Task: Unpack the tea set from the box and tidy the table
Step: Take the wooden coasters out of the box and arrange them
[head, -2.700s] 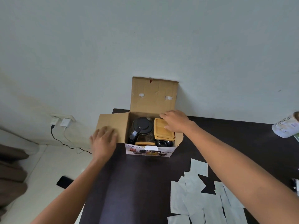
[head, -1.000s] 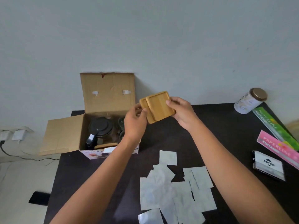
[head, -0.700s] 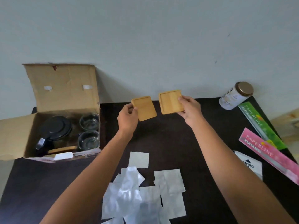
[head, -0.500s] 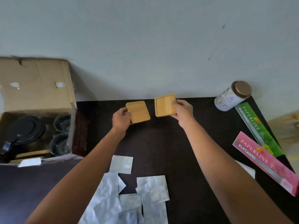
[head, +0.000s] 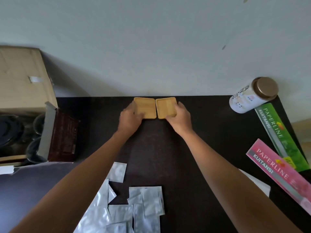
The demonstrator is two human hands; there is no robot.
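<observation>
From the head camera, the step in hand looks like setting out the two wooden coasters side by side at the table's far edge by the wall. The left hand pinches the left coaster at its near corner; the right hand pinches the right coaster likewise, though whether both lie flat is hard to tell. Next comes letting go and reaching back to the box on the left, where dark pieces remain
</observation>
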